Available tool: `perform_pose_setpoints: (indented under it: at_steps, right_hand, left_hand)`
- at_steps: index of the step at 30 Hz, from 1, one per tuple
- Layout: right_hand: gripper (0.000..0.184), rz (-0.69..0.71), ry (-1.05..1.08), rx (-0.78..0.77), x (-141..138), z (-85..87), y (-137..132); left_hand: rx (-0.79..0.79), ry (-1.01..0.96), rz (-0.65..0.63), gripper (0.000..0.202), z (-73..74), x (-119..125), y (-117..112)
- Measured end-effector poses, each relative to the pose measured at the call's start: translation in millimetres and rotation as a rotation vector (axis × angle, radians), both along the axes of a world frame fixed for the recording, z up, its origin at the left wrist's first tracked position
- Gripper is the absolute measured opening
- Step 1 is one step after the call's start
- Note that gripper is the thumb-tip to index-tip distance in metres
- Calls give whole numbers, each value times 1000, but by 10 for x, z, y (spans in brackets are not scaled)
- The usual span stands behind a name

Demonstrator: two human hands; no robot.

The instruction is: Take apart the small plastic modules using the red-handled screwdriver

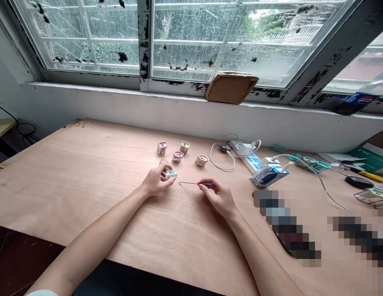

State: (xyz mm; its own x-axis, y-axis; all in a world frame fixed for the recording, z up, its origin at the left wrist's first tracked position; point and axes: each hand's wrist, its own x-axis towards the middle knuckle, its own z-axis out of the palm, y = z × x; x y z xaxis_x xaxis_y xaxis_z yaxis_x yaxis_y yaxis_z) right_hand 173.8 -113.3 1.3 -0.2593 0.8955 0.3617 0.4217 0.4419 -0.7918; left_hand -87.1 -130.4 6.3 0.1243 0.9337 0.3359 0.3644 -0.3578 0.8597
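Note:
Over the middle of the table, my left hand [154, 180] is closed around a small pale-green box-like piece [172, 174]. My right hand [220, 198] grips a screwdriver [207, 185] by its red and dark-blue handle. The thin shaft points left, and its tip is close to the lower edge of the green piece; I cannot tell whether they touch. Just beyond my hands stand small many-sided pieces: a pink-topped one [162, 147], a second pink one [178, 156], a yellowish one [184, 147] and an orange-tan one [201, 160].
To the right are a white power strip [245, 156] with cables, a blue-and-white carton [269, 172], green pieces [320, 166] and a black mouse [359, 182]. Two pixelated dark objects lie at the right front. A cardboard box [231, 88] leans on the window sill.

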Motion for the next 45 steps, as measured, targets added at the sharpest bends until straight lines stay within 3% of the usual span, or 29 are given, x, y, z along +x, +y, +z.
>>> perform_pose_setpoints:
  at_steps: [21, 34, 39, 45]
  right_hand:
    - [26, -10, -13, -27, 29, -31, 16]
    - [30, -40, 88, -65, 40, 2, -21]
    - [23, 28, 74, -61, 35, 43, -46]
    - [19, 151, 22, -162, 16, 115, -77]
  left_hand:
    - [13, 23, 22, 26, 16, -8, 1]
    - [30, 38, 16, 28, -17, -16, 11]
    - [31, 44, 12, 27, -3, -18, 4]
    - [31, 50, -18, 27, 25, 0, -9]
